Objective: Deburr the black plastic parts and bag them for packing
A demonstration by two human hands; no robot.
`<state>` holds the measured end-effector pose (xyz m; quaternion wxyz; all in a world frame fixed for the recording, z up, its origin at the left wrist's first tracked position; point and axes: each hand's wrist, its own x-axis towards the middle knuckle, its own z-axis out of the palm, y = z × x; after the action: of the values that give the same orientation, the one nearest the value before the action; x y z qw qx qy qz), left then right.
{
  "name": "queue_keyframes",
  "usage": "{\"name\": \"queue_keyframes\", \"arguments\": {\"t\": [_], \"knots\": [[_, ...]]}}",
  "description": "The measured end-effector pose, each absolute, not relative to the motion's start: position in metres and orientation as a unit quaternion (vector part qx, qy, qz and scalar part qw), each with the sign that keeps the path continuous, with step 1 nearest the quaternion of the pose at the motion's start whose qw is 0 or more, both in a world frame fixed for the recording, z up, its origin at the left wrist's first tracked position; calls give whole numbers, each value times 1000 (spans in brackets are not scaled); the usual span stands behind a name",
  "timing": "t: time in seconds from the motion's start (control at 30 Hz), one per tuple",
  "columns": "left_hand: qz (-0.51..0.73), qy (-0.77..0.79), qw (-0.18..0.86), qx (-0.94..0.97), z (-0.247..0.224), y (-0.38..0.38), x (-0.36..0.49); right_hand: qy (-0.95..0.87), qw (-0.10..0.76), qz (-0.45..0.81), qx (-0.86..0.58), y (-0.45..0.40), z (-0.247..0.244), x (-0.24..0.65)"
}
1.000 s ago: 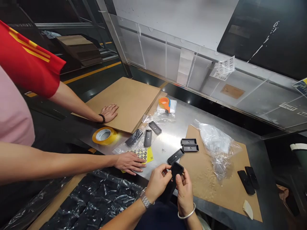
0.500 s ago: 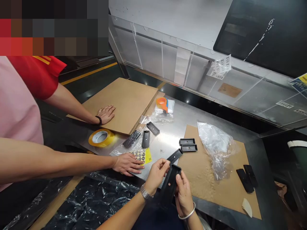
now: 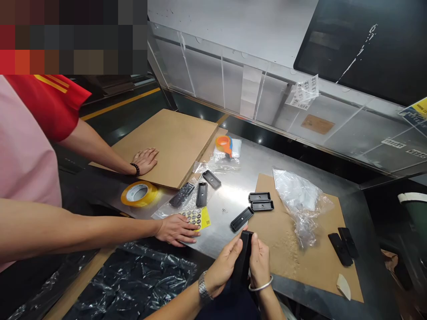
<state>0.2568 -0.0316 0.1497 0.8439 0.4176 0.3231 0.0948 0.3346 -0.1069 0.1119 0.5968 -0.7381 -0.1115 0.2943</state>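
Between my two hands, close to the table's front edge, a long black plastic tray [image 3: 243, 260] is held upright on end. My left hand [image 3: 224, 260], with a metal watch band at the wrist, grips its left side. My right hand [image 3: 260, 258], wearing a pale bangle, presses on the other side. Just beyond my fingertips a similar shallow black tray [image 3: 242, 219] lies on the steel table. A pair of black trays [image 3: 262, 205] sits side by side at the edge of a cardboard sheet [image 3: 280, 249].
A co-worker's hand [image 3: 178, 229] rests by a yellow sticker sheet [image 3: 203, 218]; the other presses a cardboard stack [image 3: 170, 142]. Around are a tape roll [image 3: 138, 194], an orange tape dispenser [image 3: 224, 144], a clear plastic bag [image 3: 296, 195] and black pieces [image 3: 340, 249].
My hands have turned the held tray so its hollow side no longer faces me. My left hand has come away from the tray on the table and closed on the held one.
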Motion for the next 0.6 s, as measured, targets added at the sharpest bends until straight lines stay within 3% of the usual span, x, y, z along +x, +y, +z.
{"name": "queue_keyframes", "arguments": {"t": [0.13,0.27,0.37,0.6], "knots": [[6,329,888,322,153,-28,256,-110,569,325,-747,-109,116,341],[-7,352,903,248,153,-23,256,-231,480,221,-817,-117,125,349],[-38,352,908,223,153,-21,257,-287,509,187,-790,-118,134,352],[-125,313,902,269,147,-23,251,-287,549,313,-720,-110,145,350]]}}
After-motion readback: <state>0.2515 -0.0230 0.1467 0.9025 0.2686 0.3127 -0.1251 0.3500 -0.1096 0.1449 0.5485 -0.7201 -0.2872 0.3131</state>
